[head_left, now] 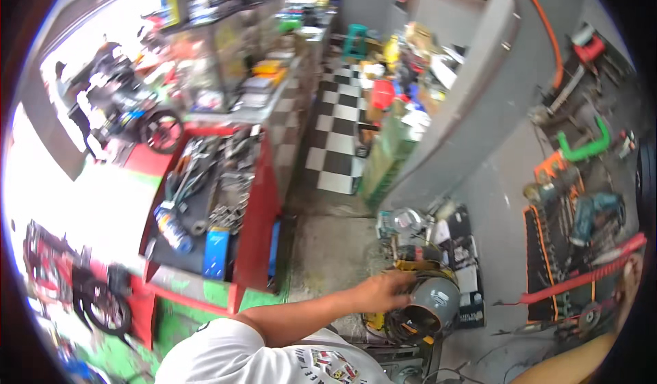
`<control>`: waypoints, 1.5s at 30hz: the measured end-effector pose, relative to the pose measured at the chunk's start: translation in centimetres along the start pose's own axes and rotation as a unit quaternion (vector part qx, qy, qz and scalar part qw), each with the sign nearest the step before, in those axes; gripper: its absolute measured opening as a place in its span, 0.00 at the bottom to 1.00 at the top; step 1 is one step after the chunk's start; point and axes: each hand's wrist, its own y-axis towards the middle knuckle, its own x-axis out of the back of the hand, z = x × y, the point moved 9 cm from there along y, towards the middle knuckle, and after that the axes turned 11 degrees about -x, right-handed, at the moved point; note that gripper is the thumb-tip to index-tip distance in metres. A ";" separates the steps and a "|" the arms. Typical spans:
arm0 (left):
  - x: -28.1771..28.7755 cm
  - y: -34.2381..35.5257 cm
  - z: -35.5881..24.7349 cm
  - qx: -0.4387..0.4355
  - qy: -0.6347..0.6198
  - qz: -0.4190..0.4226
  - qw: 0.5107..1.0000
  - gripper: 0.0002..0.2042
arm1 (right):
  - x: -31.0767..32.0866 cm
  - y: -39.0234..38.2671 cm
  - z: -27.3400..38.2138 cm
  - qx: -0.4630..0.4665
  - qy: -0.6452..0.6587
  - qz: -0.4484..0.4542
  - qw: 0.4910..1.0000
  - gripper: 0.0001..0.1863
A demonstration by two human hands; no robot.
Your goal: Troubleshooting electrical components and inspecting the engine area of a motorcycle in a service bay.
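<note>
My left hand (387,292) reaches across to the right, just beside a grey rounded casing (436,302) with a white mark and a dark opening. Its fingers are smeared by motion, so I cannot tell whether they touch the casing. Yellow and black parts surround the casing, some of them like coiled cable. Over at the far right, my right hand (629,278) is raised near the end of a long red ribbed bar or hose (582,272). Blur and the picture's dark rim hide those fingers and any grip they have.
A red tool bench (260,206) holds wrenches, a blue-and-white can (172,227) and a blue box (216,253). Motorcycles (161,127) stand at the left. A teal power tool (595,216) and a green frame (587,141) are at the right wall. Checkered floor (335,131) leads back.
</note>
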 end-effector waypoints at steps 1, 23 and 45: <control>0.2 -2.0 -2.5 -0.032 0.010 -0.007 0.999 0.31 | -1.4 0.0 0.5 0.041 -0.002 0.021 0.999 0.19; 12.6 -38.0 -16.4 -0.072 0.228 -0.411 0.880 0.28 | -29.0 -27.3 36.1 0.477 -0.013 0.219 0.851 0.28; 13.1 -96.9 -7.2 0.198 0.015 -0.678 0.708 0.16 | -59.8 -73.6 46.9 0.496 0.169 0.550 0.650 0.17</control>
